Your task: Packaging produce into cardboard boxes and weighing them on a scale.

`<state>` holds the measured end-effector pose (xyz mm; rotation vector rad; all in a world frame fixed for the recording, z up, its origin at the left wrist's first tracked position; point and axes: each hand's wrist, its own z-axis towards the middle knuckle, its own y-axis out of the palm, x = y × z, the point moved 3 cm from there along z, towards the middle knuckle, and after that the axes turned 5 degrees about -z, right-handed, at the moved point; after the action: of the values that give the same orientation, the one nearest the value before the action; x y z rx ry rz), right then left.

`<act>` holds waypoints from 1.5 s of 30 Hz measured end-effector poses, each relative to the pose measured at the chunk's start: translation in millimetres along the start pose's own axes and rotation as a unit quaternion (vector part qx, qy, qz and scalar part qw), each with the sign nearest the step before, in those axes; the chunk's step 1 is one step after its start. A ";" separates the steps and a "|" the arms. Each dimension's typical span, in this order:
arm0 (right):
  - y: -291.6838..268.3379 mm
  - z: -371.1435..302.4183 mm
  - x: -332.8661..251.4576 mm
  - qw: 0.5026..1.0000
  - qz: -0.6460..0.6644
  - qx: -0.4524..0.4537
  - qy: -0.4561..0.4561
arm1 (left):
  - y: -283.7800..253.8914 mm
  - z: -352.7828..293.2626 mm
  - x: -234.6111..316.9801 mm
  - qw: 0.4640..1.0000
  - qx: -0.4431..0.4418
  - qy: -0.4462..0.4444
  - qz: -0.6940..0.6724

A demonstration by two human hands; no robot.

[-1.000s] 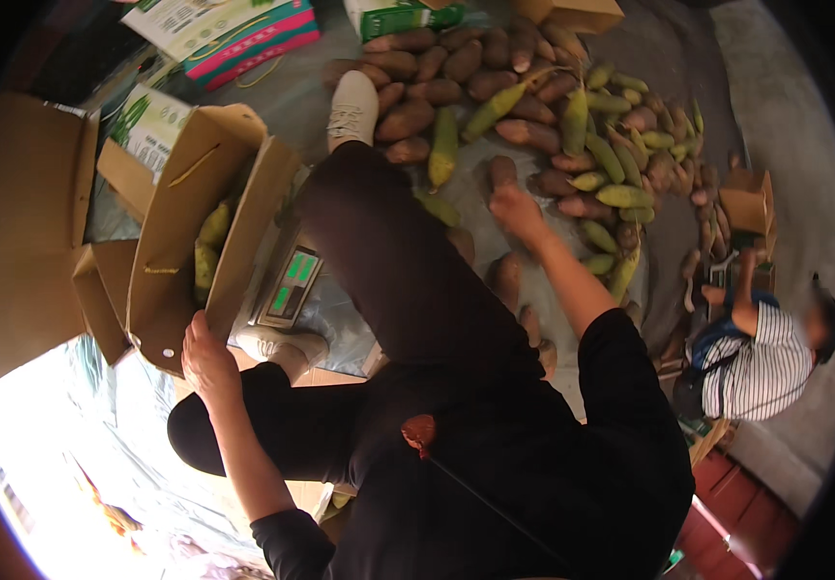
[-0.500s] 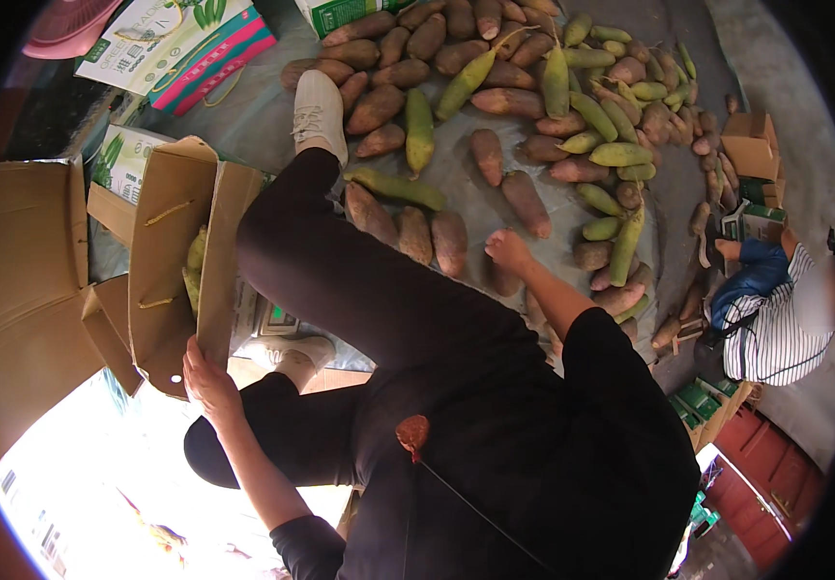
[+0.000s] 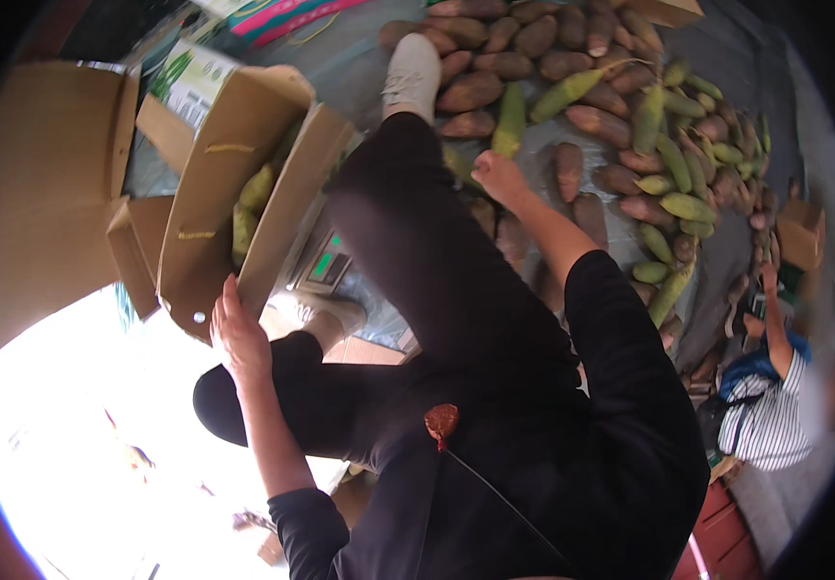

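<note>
At the near corner of an open brown cardboard carton, my left hand grips the side wall, fingers over the cardboard. Inside the carton lie green radishes, partly hidden by that wall. My right hand is beyond my raised knee, fingers curled in, with nothing visible in them. It is just below the tip of a long green radish; another green radish is partly hidden behind it. A digital scale with a green display shows beside the carton, near my foot.
Many reddish-brown, soil-covered root vegetables and green radishes cover the floor ahead and right. A printed gift box stands behind the carton. A person in a striped shirt sits at the far right, one arm stretched toward the pile.
My right hand has moved forward toward the green radish. My left hand stays on the carton wall. The whole view has shifted, and the person at right has stretched out an arm.
</note>
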<state>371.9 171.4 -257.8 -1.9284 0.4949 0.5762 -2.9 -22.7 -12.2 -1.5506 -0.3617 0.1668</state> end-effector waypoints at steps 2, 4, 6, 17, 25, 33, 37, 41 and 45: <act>8.3 19.8 4.8 0.998 -0.052 -0.004 -0.022 | 0.8 4.9 8.0 1.000 -0.007 -0.013 -0.008; 23.2 30.8 -12.1 0.994 -0.097 -0.007 -0.052 | -1.8 3.8 5.6 0.999 -0.006 -0.030 0.011; 37.0 38.3 -21.6 0.982 -0.185 -0.044 -0.003 | -8.3 1.6 7.7 0.999 0.036 0.003 0.012; 59.8 68.0 28.3 0.983 -0.118 -0.139 0.031 | -6.1 11.1 14.5 0.999 0.041 0.019 0.002; 26.8 36.0 2.6 0.972 -0.208 -0.100 0.051 | -7.9 6.1 9.9 0.999 0.041 0.017 0.020; -45.8 -2.5 65.3 0.981 0.119 0.132 0.079 | -15.4 4.7 19.6 0.997 0.063 0.043 0.005; -95.1 -24.4 44.0 0.938 0.314 0.145 0.016 | -17.5 5.5 20.1 0.997 0.064 0.035 0.005; -148.9 -29.5 -26.6 0.940 0.288 0.175 -0.058 | -19.1 3.2 14.1 0.997 0.075 0.032 0.004; -197.0 -36.9 -139.0 0.877 0.407 0.124 -0.222 | -19.3 -0.1 5.8 0.997 0.072 0.022 -0.001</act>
<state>379.8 227.6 -20.6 -1.2171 1.0254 1.3811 0.2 -21.3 7.6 -1.4098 -0.3098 0.1531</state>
